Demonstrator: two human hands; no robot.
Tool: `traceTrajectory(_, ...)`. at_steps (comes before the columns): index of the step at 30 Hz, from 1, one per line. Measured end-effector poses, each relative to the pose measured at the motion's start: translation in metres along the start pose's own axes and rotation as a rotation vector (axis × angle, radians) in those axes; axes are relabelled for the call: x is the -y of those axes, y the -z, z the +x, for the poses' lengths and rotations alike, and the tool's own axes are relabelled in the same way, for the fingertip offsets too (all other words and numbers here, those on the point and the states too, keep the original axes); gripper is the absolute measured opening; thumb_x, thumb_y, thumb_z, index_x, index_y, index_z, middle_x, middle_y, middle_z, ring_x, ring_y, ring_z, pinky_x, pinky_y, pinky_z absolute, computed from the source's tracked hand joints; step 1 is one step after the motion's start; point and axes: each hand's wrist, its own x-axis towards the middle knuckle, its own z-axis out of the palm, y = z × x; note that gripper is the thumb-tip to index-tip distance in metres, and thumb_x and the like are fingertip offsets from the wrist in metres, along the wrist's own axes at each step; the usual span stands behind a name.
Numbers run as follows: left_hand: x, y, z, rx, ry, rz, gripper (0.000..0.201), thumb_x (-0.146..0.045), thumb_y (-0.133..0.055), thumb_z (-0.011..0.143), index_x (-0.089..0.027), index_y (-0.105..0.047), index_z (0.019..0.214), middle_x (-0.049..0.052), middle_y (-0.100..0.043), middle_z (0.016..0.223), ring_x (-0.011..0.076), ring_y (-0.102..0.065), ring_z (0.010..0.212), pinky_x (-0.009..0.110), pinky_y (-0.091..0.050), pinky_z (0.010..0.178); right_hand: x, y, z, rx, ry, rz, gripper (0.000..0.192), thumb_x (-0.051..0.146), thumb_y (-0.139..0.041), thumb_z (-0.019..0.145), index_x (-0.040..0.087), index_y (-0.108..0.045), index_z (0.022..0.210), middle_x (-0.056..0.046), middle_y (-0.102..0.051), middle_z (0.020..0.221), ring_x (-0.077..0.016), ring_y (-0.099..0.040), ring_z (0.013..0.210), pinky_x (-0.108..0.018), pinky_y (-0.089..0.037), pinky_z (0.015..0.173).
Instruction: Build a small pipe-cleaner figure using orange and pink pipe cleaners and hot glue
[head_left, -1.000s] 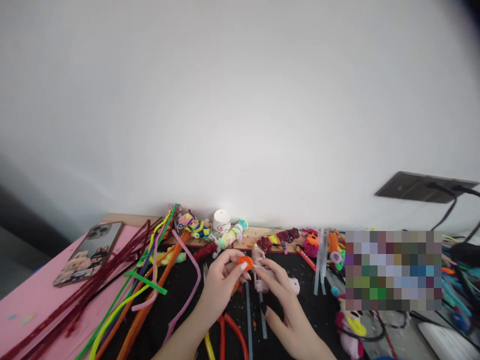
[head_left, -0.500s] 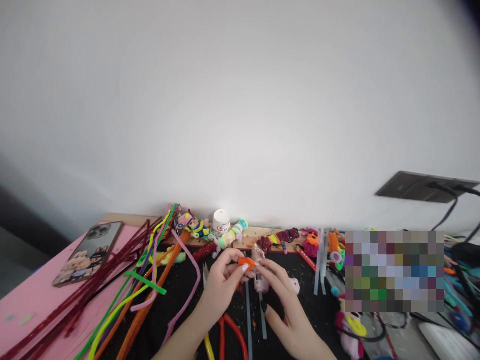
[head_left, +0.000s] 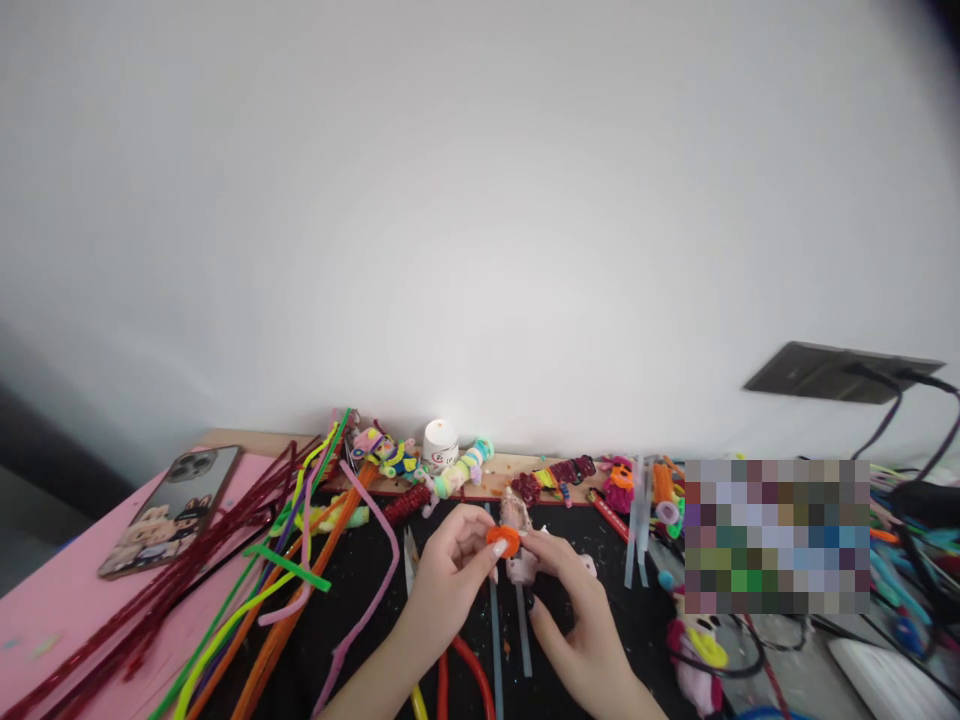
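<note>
This looks like an indoor handicraft corner, though whether in a home or a workshop is unclear; a cluttered worktop (head_left: 262, 440) runs along a plain pale wall (head_left: 480, 220) with a socket plate (head_left: 814, 372); on it lie bundled pipe cleaners (head_left: 304, 592), translucent sticks (head_left: 634, 530) and fuzzy little figures (head_left: 619, 485); the left fingers (head_left: 478, 572) hold an orange fuzzy piece (head_left: 502, 542).

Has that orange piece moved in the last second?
Yes. Measured against the white cup, the orange piece, pinched in the left hand, has shifted slightly to the right and lower in the view.
</note>
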Motion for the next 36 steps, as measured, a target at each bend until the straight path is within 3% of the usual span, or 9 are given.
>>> traceTrajectory(11, 0.006, -0.009, -0.003, 0.101, 0.045, -0.207, 0.022, -0.022, -0.062, 0.075, -0.017, -0.041, 0.082, -0.004, -0.055, 0.074, 0.0094, -0.058, 0.063, 0.023, -0.045, 0.060, 0.000, 0.001, 0.002, -0.063, -0.041, 0.038, 0.042, 0.007, -0.047, 0.076, 0.025, -0.049, 0.114, -0.004, -0.061, 0.102, -0.0177, -0.060, 0.088, -0.030, -0.050, 0.078)
traceTrajectory(16, 0.008, -0.009, -0.003, 0.126, 0.072, -0.179, 0.020, -0.020, -0.060, 0.076, -0.017, -0.041, 0.081, -0.004, -0.055, 0.072, 0.0101, -0.060, 0.065, 0.023, -0.045, 0.061, -0.003, -0.002, 0.002, -0.113, -0.101, 0.047, 0.027, 0.010, -0.048, 0.080, 0.022, -0.055, 0.102, -0.004, -0.064, 0.090, -0.0150, -0.061, 0.075, -0.026, -0.050, 0.069)
traceTrajectory(22, 0.011, -0.008, -0.003, 0.118, 0.087, -0.126, 0.021, -0.016, -0.060, 0.074, -0.018, -0.043, 0.085, -0.004, -0.056, 0.074, 0.0104, -0.060, 0.065, 0.023, -0.047, 0.060, -0.007, -0.004, 0.002, -0.146, -0.165, 0.087, 0.017, 0.013, -0.051, 0.080, 0.021, -0.059, 0.094, -0.002, -0.065, 0.078, -0.0144, -0.062, 0.069, -0.024, -0.050, 0.065)
traceTrajectory(36, 0.013, -0.007, -0.001, 0.073, 0.121, -0.028, 0.030, -0.017, -0.067, 0.066, -0.017, -0.046, 0.088, -0.003, -0.061, 0.064, 0.0132, -0.062, 0.057, 0.023, -0.047, 0.053, -0.003, -0.005, 0.007, -0.120, -0.279, 0.244, 0.013, 0.014, -0.051, 0.080, 0.020, -0.059, 0.088, -0.003, -0.065, 0.079, -0.0153, -0.064, 0.071, -0.024, -0.051, 0.065)
